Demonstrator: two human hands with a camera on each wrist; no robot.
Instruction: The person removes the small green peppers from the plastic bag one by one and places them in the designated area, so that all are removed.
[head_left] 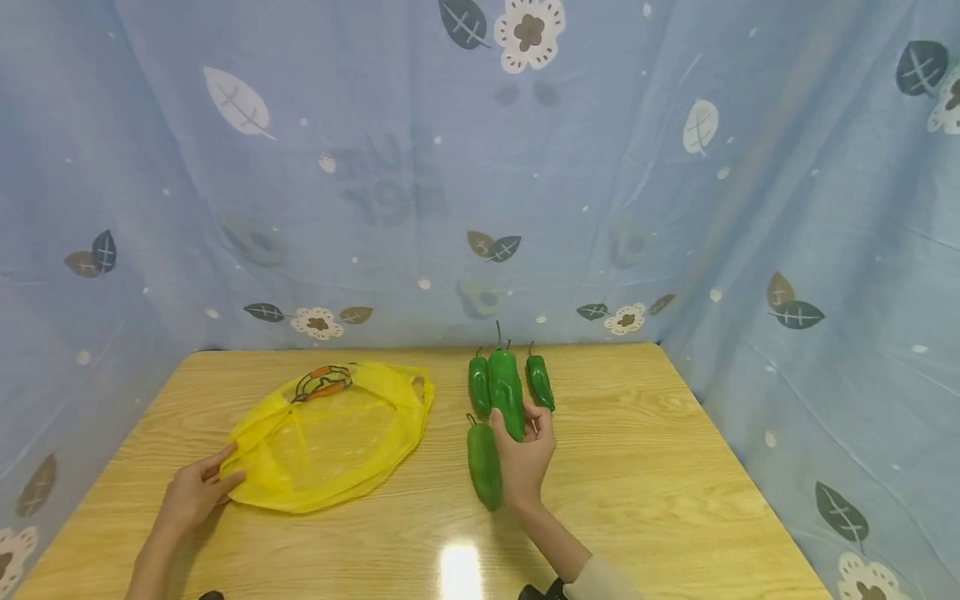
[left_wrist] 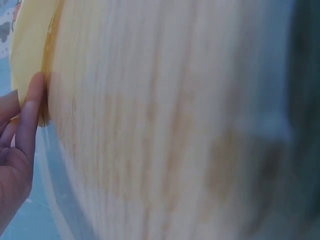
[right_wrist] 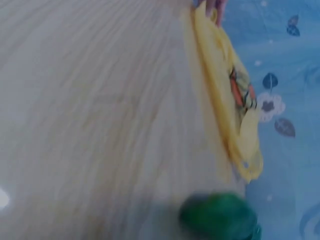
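A yellow plastic bag (head_left: 300, 492) with an orange and black print lies spread on the table, its mouth wide. My left hand (head_left: 192, 493) pinches the bag's near-left edge between thumb and fingers; the left wrist view shows the yellow film (left_wrist: 31, 55) at the fingertips. My right hand (head_left: 527, 458) grips the lower end of a long green pepper (head_left: 506, 387), stem pointing away. Beside it lie one green pepper (head_left: 478, 385) to the left and another (head_left: 539, 381) to the right. A wider green pepper (head_left: 484, 467) rests left of my right hand.
The wooden table (head_left: 637, 483) ends at a blue patterned curtain (head_left: 420, 167) behind and on both sides. Bright glare (head_left: 459, 571) falls on the front edge. A blurred green pepper (right_wrist: 218, 216) shows low in the right wrist view.
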